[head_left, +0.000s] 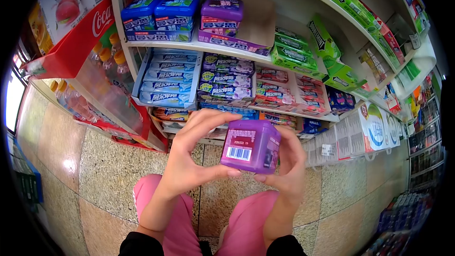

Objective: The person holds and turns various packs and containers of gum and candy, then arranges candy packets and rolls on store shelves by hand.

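A purple plastic tub of gum [259, 149] is held up in front of the shelves, tilted, with its barcode label facing me. My left hand [192, 154] grips it from the left, thumb along the lower edge and fingers over the top. On the other side my right hand [290, 161] has its thumb at the bottom corner and its fingers partly hidden behind the tub. Beyond it, on the upper shelf, a similar purple tub [222, 8] stands in a mostly bare display carton [237, 42], beside blue tubs [176, 12].
Candy packs in blue [169, 76] and purple [226, 78] fill the shelf below, with green gum boxes [295, 50] to the right. A red Coca-Cola rack [78, 42] with bottles stands at left. White-handled packs [350, 135] sit at right above the tiled floor [113, 175].
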Action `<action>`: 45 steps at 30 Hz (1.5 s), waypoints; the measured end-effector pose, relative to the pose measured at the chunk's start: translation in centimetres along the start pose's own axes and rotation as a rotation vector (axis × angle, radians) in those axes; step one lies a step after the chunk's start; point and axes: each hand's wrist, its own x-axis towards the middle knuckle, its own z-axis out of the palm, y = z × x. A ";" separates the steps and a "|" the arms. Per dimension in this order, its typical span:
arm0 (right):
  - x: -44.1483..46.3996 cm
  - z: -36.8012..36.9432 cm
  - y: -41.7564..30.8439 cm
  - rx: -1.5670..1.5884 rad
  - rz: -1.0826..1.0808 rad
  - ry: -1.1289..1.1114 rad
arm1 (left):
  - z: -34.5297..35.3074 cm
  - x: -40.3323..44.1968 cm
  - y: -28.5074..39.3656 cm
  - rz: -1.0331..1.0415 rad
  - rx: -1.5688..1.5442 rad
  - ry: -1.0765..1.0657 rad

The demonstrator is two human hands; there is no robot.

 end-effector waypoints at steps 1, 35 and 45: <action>0.1 -0.1 -0.1 -0.122 -0.075 0.026 | 0.0 0.1 0.2 0.013 0.079 -0.012; 0.8 1.0 -6.3 -0.843 -0.401 -0.076 | -0.4 0.2 0.2 0.177 0.276 -0.009; 6.6 1.3 -10.0 -1.058 -0.734 0.157 | -2.2 -0.3 0.9 0.246 0.302 0.255</action>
